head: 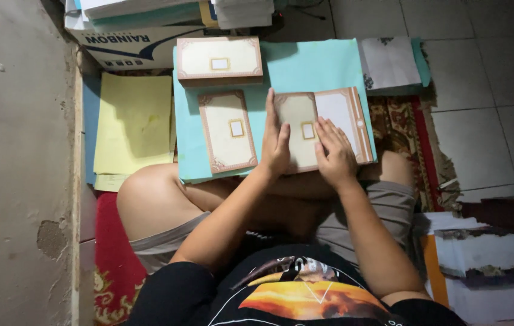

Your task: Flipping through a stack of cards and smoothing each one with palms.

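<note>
1. The left hand (276, 142) lies flat with its fingers straight, pressing along the left edge of a cream folded card (322, 127) with a brown ornate border, just right of the middle of the frame.
2. The right hand (334, 154) rests palm down on the lower middle of the same card, fingers spread and pointing up the frame; neither hand grasps anything, both simply press on the card.
3. The card lies on a teal sheet (311, 66) spread over the person's crossed bare knees, with a small framed window at its centre and a lighter flap at its right side.
4. Just left of the left hand a second, like card (228, 130) lies upright on the teal sheet, apart from the first.
5. Above it, at the upper middle, a stack of the same cards (219, 59) lies sideways.
6. A yellow sheet (133, 124) lies at the left, beside the teal sheet.
7. A cardboard box (130, 45) stands at the upper left, with stacked paper on it.
8. A red patterned rug (405, 136) shows at the right on the tiled floor (486, 72).
9. More stacks of paper (480, 265) sit at the lower right.
</note>
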